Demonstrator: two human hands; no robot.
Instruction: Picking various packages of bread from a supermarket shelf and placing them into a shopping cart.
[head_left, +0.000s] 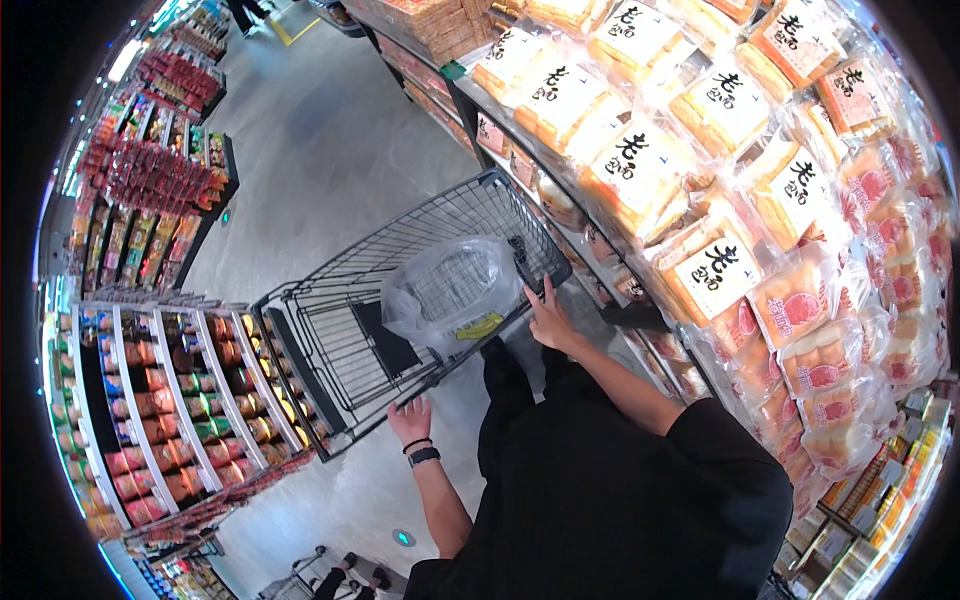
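A dark wire shopping cart (322, 300) stands before me, turned sideways. My left hand (411, 421), with a dark band and a watch at its wrist, is at the cart's near rim. Its fingers are spread, and the tips seem to meet the rim. Further right, my right hand (551, 321) is by the same rim with two fingers extended and apart; whether they press on the wire is unclear. Inside the cart lies a clear plastic bag (450, 289) with a yellow printed patch. Wire mesh shows through it. A dark panel (384, 341) is in the cart's left part.
To the right, a display shelf (540, 161) is heaped with packaged bread loaves (630, 169) close to the cart. Shelves of jars and tubs (157, 405) stand at left, beyond them snack racks (157, 180). Another person's feet (367, 581) and a cart (300, 574) are at the bottom.
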